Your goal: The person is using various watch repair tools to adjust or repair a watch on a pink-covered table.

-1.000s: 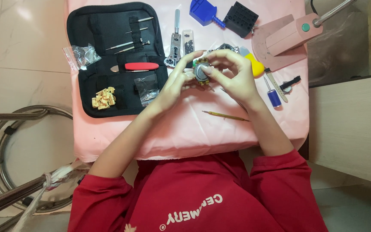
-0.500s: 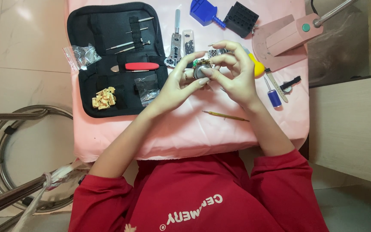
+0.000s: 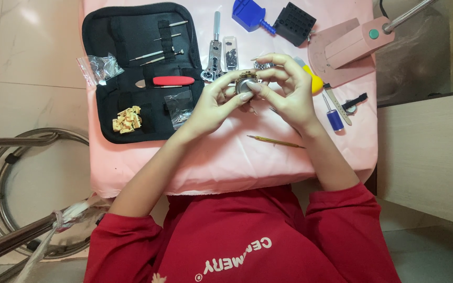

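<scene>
Above pink cloth: left hand, right hand, narrow fingertip grip pinching watch case.

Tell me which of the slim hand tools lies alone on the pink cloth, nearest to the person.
The thin yellow-handled pick. It lies below the right hand, apart from the others; the remaining slim tools sit in the black case.
</scene>
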